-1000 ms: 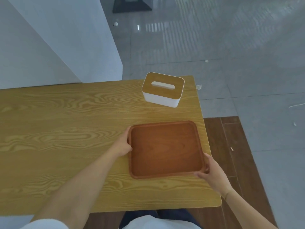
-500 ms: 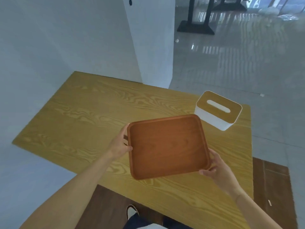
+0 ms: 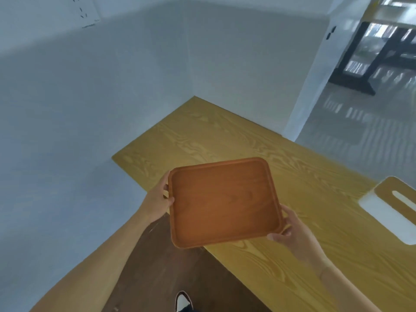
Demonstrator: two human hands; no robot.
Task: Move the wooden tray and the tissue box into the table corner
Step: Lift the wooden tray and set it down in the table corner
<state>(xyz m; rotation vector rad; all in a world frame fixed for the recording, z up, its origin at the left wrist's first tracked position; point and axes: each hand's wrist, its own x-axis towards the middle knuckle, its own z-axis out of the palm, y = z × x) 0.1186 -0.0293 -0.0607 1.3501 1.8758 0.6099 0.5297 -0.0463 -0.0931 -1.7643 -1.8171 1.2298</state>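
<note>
The reddish-brown wooden tray is off the table, held in the air over the table's near edge. My left hand grips its left rim and my right hand grips its lower right corner. The white tissue box with a wooden lid stands on the table at the far right, partly cut off by the frame edge. The yellow wooden table runs back to a corner where two white walls meet.
White walls close the table's left and far sides. Dark wooden floor and the tip of a shoe show below the tray. A black table base stands on grey tiles at the upper right.
The tray has been lifted off the table and carried left toward the walled corner. The view has swung left, so the tissue box has slid to the right edge.
</note>
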